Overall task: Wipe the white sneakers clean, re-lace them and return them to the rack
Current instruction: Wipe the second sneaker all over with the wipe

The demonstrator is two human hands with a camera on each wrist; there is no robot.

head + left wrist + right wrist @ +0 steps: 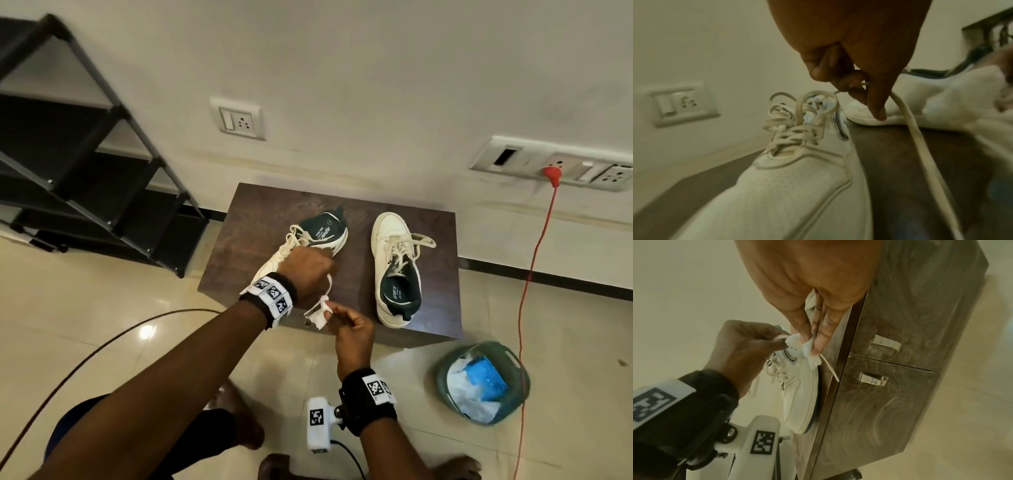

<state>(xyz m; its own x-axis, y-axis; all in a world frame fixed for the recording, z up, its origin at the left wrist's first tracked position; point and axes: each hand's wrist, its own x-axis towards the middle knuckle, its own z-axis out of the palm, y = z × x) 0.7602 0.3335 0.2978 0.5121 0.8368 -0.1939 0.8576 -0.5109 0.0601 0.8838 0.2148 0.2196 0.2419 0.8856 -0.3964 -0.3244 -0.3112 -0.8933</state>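
Left sneaker (308, 246): white, dark green lining, on the left half of the table (260, 212), centre of the head frame; toe towards the table's near left corner, heel towards the wall; laces loose in the eyelets

Lace (920, 146): one free cream strand runs from the left sneaker's eyelets, through the left hand, down to the right hand; its tip hangs past the table's front edge in the right wrist view

Left hand (308, 270): above the left sneaker's lacing; thumb and fingers curled, pinching the lace; index finger pointing down

Right hand (352, 332): at the table's near edge, lower centre of the head frame; fingertips (818, 344) and thumb pinch a small white wipe (320, 317) folded around the lace

Right sneaker (397, 267): same make, right half of the table, well apart from the left one; toe towards the wall, heel towards the near edge; laces slack and spread, untouched

Table: low, dark wood grain, against the wall; two drawer fronts with metal handles (873, 378) on the near face

Rack (85, 171): black, tiered, upper left of the head frame, on the floor beside the table; shelves in view carry no shoes

Basin (483, 383): green, translucent, on the floor at lower right beside the table; holds white wipes and a blue pack

Red cable (527, 291): plugged into a wall socket at upper right, hangs down past the basin

Wall socket (239, 120): white, above the table, upper centre
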